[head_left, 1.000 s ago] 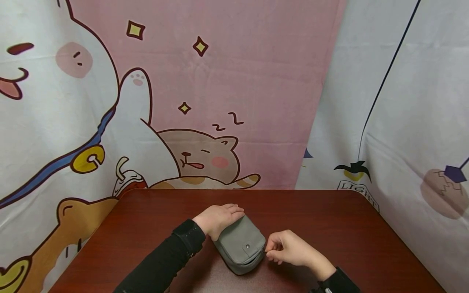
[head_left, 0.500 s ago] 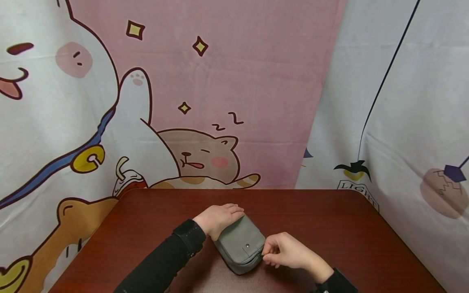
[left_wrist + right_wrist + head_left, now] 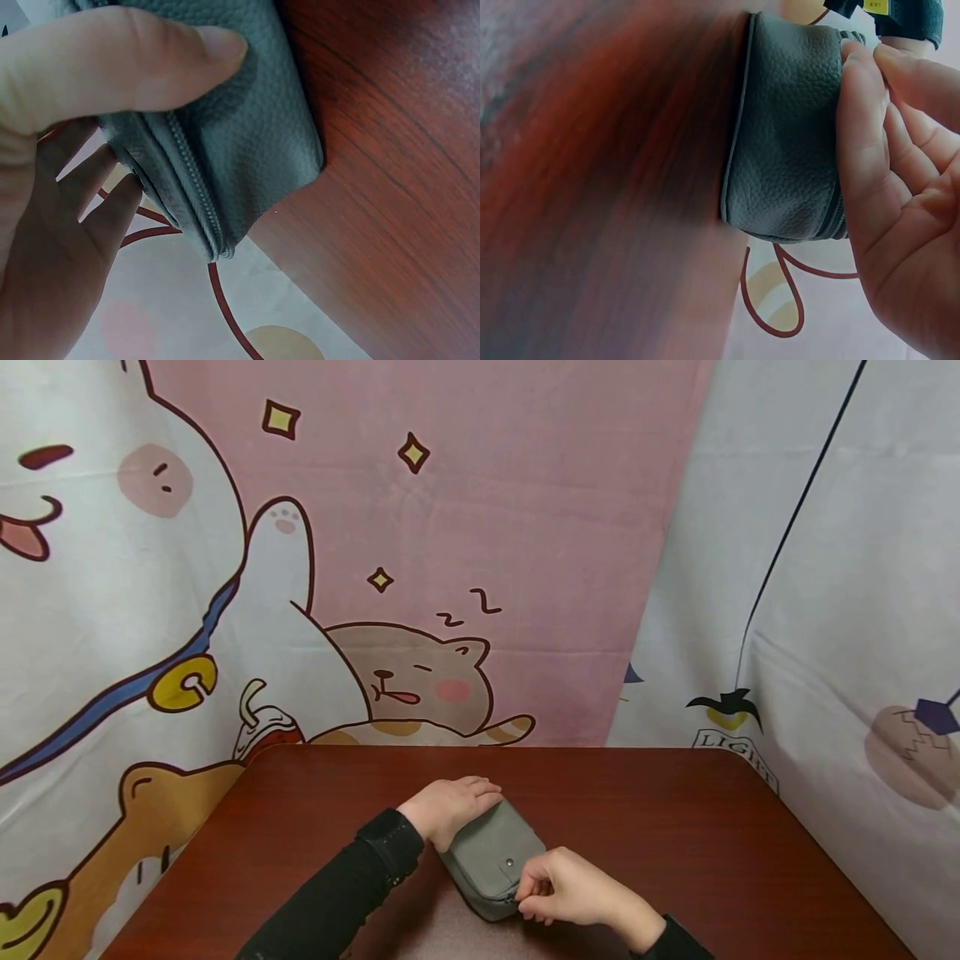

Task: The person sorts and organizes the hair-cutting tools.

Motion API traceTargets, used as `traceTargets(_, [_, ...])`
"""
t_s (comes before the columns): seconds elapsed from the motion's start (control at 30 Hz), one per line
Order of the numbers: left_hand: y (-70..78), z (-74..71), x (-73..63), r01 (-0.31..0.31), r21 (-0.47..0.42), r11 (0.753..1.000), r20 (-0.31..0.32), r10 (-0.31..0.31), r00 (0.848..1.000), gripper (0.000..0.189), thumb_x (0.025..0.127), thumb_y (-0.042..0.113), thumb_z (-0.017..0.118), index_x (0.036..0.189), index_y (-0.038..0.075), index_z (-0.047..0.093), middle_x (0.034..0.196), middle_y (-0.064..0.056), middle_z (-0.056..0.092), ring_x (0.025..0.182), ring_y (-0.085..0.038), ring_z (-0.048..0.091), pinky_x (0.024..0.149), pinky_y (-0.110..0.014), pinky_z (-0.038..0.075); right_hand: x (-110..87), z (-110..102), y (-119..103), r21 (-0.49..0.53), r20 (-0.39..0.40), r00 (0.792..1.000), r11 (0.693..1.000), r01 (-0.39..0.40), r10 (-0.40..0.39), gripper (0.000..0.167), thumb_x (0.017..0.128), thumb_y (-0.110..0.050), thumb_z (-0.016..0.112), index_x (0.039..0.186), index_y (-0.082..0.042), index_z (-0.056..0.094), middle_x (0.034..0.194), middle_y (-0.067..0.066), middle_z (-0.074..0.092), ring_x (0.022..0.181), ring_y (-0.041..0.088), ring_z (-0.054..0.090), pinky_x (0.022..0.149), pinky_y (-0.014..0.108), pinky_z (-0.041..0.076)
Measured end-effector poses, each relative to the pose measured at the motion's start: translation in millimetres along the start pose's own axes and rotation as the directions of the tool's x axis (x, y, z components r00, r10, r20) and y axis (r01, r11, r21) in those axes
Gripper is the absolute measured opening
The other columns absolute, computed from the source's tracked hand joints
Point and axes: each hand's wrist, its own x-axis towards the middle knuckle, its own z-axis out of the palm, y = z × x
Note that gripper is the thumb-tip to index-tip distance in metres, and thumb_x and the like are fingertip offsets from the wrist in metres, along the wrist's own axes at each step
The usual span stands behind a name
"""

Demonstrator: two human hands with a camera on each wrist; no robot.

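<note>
A small grey pouch (image 3: 495, 843) of pebbled, leather-like material lies on the table, with a round snap on its top and a zipper (image 3: 191, 169) along its side. My left hand (image 3: 450, 810) holds the far left end, thumb against the side wall and fingers across the other side. At the near right corner, my right hand (image 3: 566, 887) pinches the zipper's pull between thumb and index finger; the fingertips mostly hide the pull. In the right wrist view, the pouch's end wall (image 3: 787, 127) stands beside the right fingers.
The reddish-brown wooden table (image 3: 337, 785) reaches to a cartoon-printed cloth (image 3: 555, 527) hanging behind it and along the right side. Dark sleeves cover both forearms.
My right hand has moved left and toward me along the pouch's near edge, pinching the zipper pull. The left hand keeps its place on the pouch.
</note>
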Motion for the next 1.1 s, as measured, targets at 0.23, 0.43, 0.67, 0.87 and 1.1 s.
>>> traceTargets(0.23, [8.1,-2.0,2.9,0.066,0.023,0.998,0.0,-0.066,0.998,0.105,0.056,0.023,0.095,0.147,0.019,0.044,0.15,0.004,0.043,0.137,-0.014,0.04,0.101,-0.026,0.043,-11.4,-11.0,3.3,-0.046,-0.021,0.999,0.998,0.032,-0.033,0.005,0.093,-0.006,0.068,0.088,-0.008,0.069,0.075,0.002,0.069,0.061,0.005,0.065,0.052,0.026,0.054])
traceTargets(0.43, [22.6,-7.7,9.9,0.171,0.038,0.984,0.022,-0.172,0.985,0.097,0.055,0.032,0.093,0.14,0.018,0.05,0.138,0.003,0.05,0.124,-0.015,0.046,0.085,-0.029,0.051,-29.1,-27.7,12.5,-0.057,-0.067,0.998,0.998,0.0,-0.004,0.007,0.095,-0.008,0.066,0.088,-0.01,0.067,0.076,0.004,0.069,0.061,0.007,0.064,0.051,0.029,0.055])
traceTargets(0.67, [34.8,-12.9,19.4,0.261,0.085,0.962,0.071,-0.267,0.961,0.093,0.052,0.041,0.092,0.131,0.015,0.054,0.115,0.0,0.051,0.103,-0.015,0.048,0.07,-0.027,0.049,-43.0,-43.9,21.1,-0.126,-0.146,0.989,0.992,-0.031,0.012,0.007,0.094,-0.009,0.067,0.088,-0.011,0.065,0.074,0.005,0.068,0.06,0.007,0.063,0.05,0.031,0.054])
traceTargets(0.87, [41.3,-14.8,26.0,0.334,0.1,0.937,0.118,-0.344,0.932,0.088,0.049,0.046,0.09,0.124,0.013,0.057,0.1,-0.001,0.048,0.092,-0.016,0.044,0.063,-0.028,0.045,-49.1,-54.9,23.4,-0.236,-0.246,0.965,0.961,-0.145,0.086,0.009,0.095,-0.01,0.067,0.087,-0.013,0.063,0.076,-0.001,0.065,0.061,0.007,0.061,0.052,0.028,0.053])
traceTargets(1.1, [45.8,-17.2,29.3,0.386,0.087,0.918,0.125,-0.395,0.91,0.082,0.051,0.06,0.086,0.112,0.012,0.061,0.091,-0.003,0.045,0.086,-0.018,0.042,0.061,-0.029,0.042,-49.2,-66.5,33.3,-0.308,-0.362,0.926,0.923,-0.231,0.111,0.009,0.094,-0.008,0.068,0.087,-0.011,0.063,0.074,-0.003,0.062,0.061,0.006,0.059,0.053,0.026,0.053])
